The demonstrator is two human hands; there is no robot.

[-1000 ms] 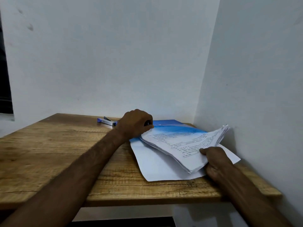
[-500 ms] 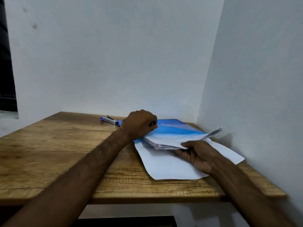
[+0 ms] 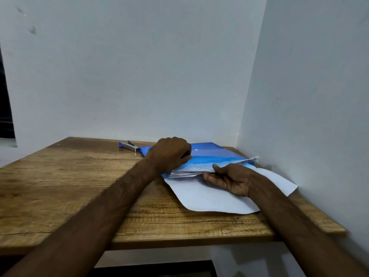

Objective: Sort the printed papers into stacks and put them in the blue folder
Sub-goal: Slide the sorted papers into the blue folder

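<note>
Your left hand (image 3: 171, 154) sits knuckles-up at the centre of the frame. Its fingers are curled over the left edge of the blue folder (image 3: 216, 151), which lies at the back right of the desk (image 3: 79, 186), close to the wall corner. Your right hand (image 3: 229, 179) lies palm-up just right of centre, pinching the near edge of the stack of printed papers (image 3: 187, 172) with the thumb on top and the fingers beneath. The stack looks partway under the folder's blue cover, and its far corner splays out at the right. To do this well, hold the cover up with the left hand, square that splayed corner, then slide the stack in flat so no sheet catches. Mind the white sheet (image 3: 209, 196) underneath, since it could drag along.
</note>
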